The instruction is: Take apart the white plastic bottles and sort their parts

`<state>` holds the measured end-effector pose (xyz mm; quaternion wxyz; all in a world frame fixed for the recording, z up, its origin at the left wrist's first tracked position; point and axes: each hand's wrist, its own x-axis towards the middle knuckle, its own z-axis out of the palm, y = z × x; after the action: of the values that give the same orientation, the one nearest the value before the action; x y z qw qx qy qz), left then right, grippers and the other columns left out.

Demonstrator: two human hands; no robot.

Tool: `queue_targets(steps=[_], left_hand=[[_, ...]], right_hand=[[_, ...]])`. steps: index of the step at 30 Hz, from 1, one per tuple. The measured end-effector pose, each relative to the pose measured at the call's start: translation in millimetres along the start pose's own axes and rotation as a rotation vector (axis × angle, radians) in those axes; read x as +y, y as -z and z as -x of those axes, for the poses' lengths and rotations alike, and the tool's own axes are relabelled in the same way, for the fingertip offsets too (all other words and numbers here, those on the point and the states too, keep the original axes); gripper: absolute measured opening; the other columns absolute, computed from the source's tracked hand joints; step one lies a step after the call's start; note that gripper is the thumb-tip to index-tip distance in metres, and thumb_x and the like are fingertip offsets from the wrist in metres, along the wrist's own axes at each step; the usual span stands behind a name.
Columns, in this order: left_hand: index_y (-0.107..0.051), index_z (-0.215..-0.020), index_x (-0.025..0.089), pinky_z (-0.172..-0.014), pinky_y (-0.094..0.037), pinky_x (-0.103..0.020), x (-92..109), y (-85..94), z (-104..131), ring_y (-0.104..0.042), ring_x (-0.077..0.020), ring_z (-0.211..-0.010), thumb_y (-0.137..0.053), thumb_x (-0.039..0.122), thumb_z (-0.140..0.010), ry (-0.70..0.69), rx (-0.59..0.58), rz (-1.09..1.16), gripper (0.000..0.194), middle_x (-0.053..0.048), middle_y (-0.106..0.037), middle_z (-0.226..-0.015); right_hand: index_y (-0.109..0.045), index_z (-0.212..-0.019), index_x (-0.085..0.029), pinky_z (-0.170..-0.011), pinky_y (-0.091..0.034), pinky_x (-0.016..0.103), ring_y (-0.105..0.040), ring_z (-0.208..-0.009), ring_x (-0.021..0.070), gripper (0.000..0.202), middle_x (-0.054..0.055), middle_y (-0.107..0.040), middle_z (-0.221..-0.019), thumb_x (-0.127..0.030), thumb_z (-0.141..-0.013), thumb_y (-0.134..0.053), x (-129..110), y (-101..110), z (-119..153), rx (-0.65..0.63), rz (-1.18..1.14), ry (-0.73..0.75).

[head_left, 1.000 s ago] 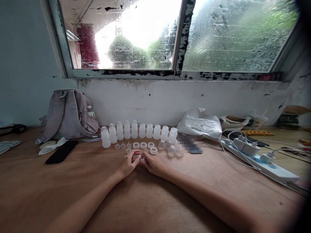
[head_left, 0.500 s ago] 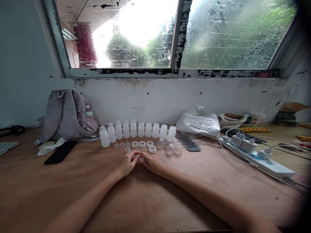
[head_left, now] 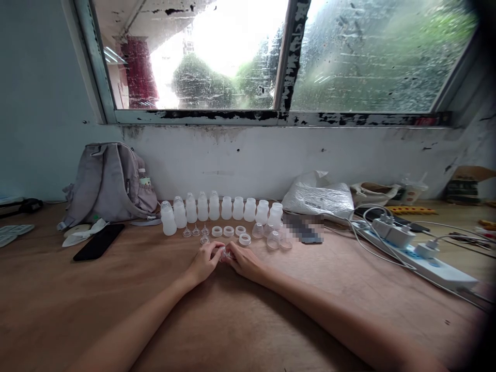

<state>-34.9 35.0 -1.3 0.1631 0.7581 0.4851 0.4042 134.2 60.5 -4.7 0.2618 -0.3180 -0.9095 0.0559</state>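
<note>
My left hand (head_left: pixel 206 260) and my right hand (head_left: pixel 242 260) meet at the middle of the table, fingers closed. Between their fingertips is a small clear piece (head_left: pixel 226 253) that looks like a baby bottle nipple; the fingers cover much of it. Just beyond lie several clear bottle nipples (head_left: pixel 196 232), several white collar rings (head_left: pixel 228 231) and, to the right, several clear domed caps (head_left: pixel 273 238). Behind these, frosted baby bottles (head_left: pixel 202 207) stand in a curved row. Those on the left have tops on, while the ones on the right, such as this bottle (head_left: pixel 250 210), are uncapped.
On the left are a grey backpack (head_left: pixel 110 181), a black phone (head_left: pixel 98 242) and a white crumpled wrapper (head_left: pixel 85 233). To the right stand a silvery plastic bag (head_left: pixel 320 196) and a white power strip (head_left: pixel 437 268) with chargers and loose cables. A wall with a window rises behind.
The clear piece shows a little more between my fingertips, which have shifted slightly around it. Both hands stay together in the same place. The whole view has moved slightly.
</note>
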Motion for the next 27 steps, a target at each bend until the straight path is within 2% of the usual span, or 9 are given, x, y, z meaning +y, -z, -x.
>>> queue_targets(steps=[9,13,20,27], left_hand=[[-0.060,-0.093,0.021,-0.083,-0.040,-0.030,-2,-0.8,1,-0.054,-0.0172,-0.090,-0.037,0.026,-0.083,-0.004,-0.032,-0.061,0.025,-0.003,-0.062,-0.092],[-0.060,-0.092,0.021,-0.083,-0.040,-0.033,-7,-3.0,1,-0.053,-0.0191,-0.090,-0.043,0.025,-0.080,-0.001,-0.038,-0.098,0.021,-0.004,-0.062,-0.091],[-0.052,-0.101,0.020,-0.083,-0.041,-0.031,0,0.6,2,-0.052,-0.0164,-0.093,-0.036,0.021,-0.083,-0.089,0.123,0.050,0.024,-0.005,-0.057,-0.099],[-0.053,-0.098,0.021,-0.080,-0.043,-0.031,5,3.6,1,-0.052,-0.0169,-0.089,-0.045,0.025,-0.081,-0.169,0.103,0.019,0.019,-0.004,-0.057,-0.094]], right_hand=[[-0.041,-0.084,-0.018,-0.051,-0.033,0.021,-0.052,-0.059,0.0128,0.018,0.001,-0.057,-0.071,-0.035,-0.081,-0.047,-1,0,0,0.012,0.006,-0.020],[-0.041,-0.085,-0.018,-0.050,-0.034,0.021,-0.050,-0.056,0.0124,0.021,0.000,-0.056,-0.068,-0.037,-0.080,-0.048,-1,0,0,0.047,-0.030,-0.034],[-0.043,-0.102,-0.019,-0.064,-0.042,0.024,-0.053,-0.068,0.0129,0.019,0.006,-0.053,-0.093,-0.024,-0.084,-0.040,-3,4,0,0.144,-0.071,0.066],[-0.039,-0.108,-0.018,-0.057,-0.043,0.023,-0.051,-0.060,0.0109,0.023,0.006,-0.052,-0.088,-0.024,-0.085,-0.038,0,0,1,0.201,-0.119,0.054]])
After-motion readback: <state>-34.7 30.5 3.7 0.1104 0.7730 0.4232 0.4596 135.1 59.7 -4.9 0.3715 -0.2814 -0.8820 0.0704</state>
